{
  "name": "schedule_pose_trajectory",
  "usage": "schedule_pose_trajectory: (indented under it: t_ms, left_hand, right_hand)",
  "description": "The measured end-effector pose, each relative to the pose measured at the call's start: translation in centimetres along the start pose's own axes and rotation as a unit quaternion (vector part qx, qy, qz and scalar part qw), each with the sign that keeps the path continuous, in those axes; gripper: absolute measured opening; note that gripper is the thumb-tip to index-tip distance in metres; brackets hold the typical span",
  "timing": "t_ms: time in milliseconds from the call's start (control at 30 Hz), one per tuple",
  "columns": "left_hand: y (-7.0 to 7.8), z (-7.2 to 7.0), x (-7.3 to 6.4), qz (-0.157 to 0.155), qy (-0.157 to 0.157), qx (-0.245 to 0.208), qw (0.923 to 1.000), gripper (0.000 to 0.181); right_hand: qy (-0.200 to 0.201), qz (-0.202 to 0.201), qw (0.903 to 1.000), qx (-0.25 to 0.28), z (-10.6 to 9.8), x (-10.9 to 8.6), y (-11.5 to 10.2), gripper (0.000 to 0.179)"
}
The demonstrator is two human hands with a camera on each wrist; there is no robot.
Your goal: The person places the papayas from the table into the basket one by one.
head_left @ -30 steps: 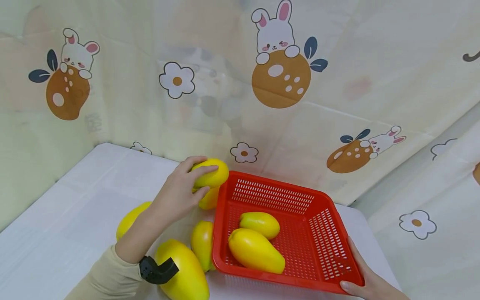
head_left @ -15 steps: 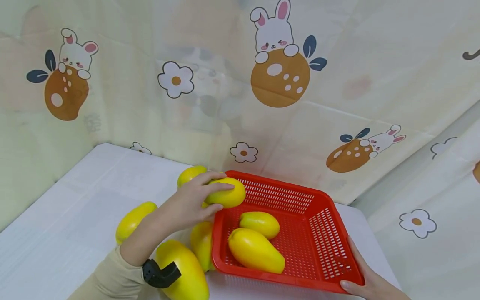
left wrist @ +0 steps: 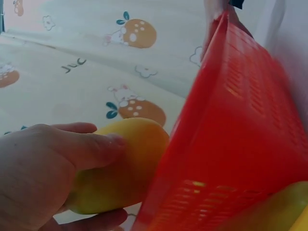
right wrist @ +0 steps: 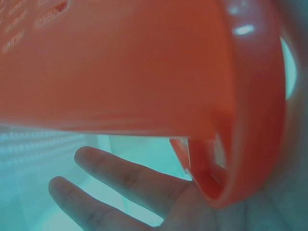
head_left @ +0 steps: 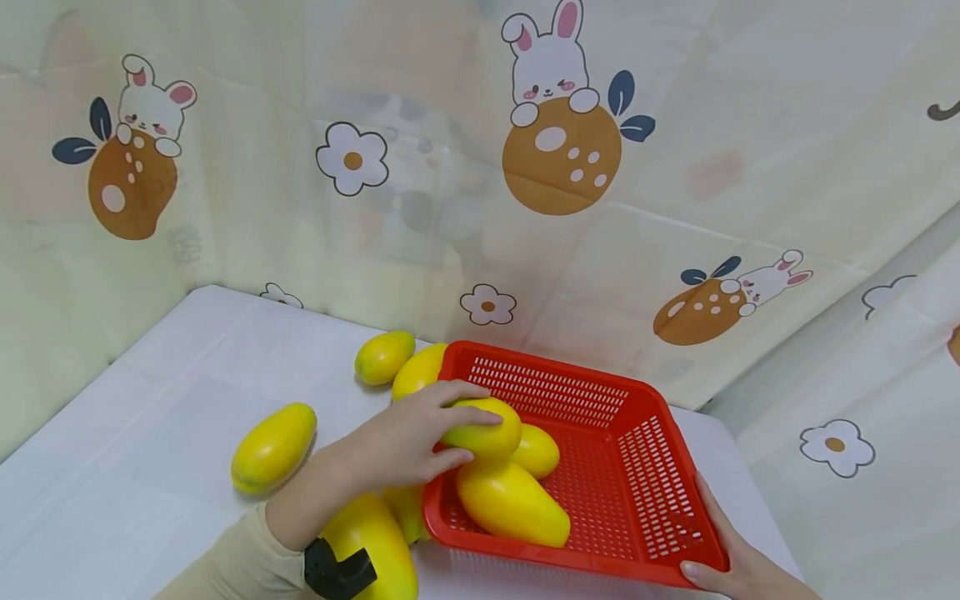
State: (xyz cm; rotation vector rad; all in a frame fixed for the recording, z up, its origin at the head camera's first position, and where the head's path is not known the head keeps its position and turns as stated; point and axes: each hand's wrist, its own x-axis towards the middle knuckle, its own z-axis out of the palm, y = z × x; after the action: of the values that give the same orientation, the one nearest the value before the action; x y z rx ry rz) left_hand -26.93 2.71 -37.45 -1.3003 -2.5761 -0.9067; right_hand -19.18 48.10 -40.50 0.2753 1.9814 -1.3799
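Note:
My left hand grips a yellow mango over the left side of a red plastic basket. Seen from the left wrist, thumb and fingers lie on opposite sides of the held mango, beside the basket's rim. Inside the basket lie a larger yellow mango and a smaller one, partly hidden behind the held mango. My right hand holds the basket's near right corner, thumb over the rim; in the right wrist view two fingers stretch out beneath the basket wall.
Left of the basket, several more mangoes lie on the white table: one alone, a small one at the back, one against the basket, and a big one partly under my left forearm. A printed curtain hangs behind.
My left hand has carried its mango rightward and toward me, from beyond the basket's far left corner to over its inside. The right hand and basket have stayed still.

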Motion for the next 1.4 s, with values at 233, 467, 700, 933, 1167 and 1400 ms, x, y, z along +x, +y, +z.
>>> schedule_pose_trajectory:
  t_ms: [233,467,700,933,1167,1400]
  left_hand:
    - [0.6,1.1,0.1,0.023,-0.03,0.001,0.9993,0.041]
    - [1.1,1.9,0.2,0.052,-0.027,0.001,0.9983,0.041]
    - [1.6,3.2,0.4,0.075,-0.011,-0.007,0.9971,0.041]
    - [1.9,4.3,0.3,0.085,-0.005,-0.008,0.9964,0.043]
    - [2.6,5.0,0.3,0.097,-0.028,0.009,0.9949,0.049]
    - [2.9,5.7,0.3,0.107,-0.032,0.022,0.9934,0.051]
  right_hand:
    - [-0.003,0.003,1.0,0.008,0.0,0.1,0.0,0.091]
    - [0.009,0.008,0.9999,0.001,0.0,0.1,0.0,0.091]
    - [0.009,0.007,0.9999,-0.006,0.0,0.0,0.0,0.093]
    - [0.005,0.008,1.0,0.0,0.1,0.1,-0.2,0.091]
    - [0.009,0.009,0.9999,0.001,0.2,0.0,-0.3,0.091]
    - [0.028,0.011,0.9993,-0.022,0.4,-0.1,-0.4,0.092]
